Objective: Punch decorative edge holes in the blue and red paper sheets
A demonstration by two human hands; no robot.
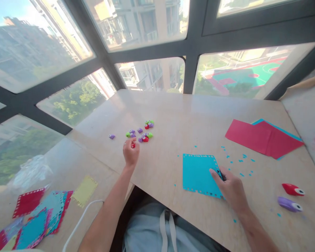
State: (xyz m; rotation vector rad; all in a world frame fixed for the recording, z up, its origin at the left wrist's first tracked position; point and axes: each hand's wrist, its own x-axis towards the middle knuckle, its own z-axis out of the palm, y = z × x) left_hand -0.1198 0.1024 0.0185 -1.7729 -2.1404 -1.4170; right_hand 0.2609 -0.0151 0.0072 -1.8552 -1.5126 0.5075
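My left hand (131, 152) is pinched around a small red googly-eyed piece (133, 144), just in front of a loose group of similar purple, green and red pieces (145, 138). My right hand (229, 187) is closed at the right edge of a square blue sheet of paper (199, 173), its thumb lying over the sheet. A small dark object (222, 175) shows between thumb and fingers; its kind is unclear. Small notches or holes line the sheet's top, right and bottom edges.
Blue paper scraps (240, 161) are scattered right of the sheet. Folded red paper (262, 138) lies behind them. A red eyed piece (293, 189) and a purple one (290, 204) lie far right. Punched-edge sheets (33, 229), a yellow sheet (84, 190) and a white cable (81, 218) are at left.
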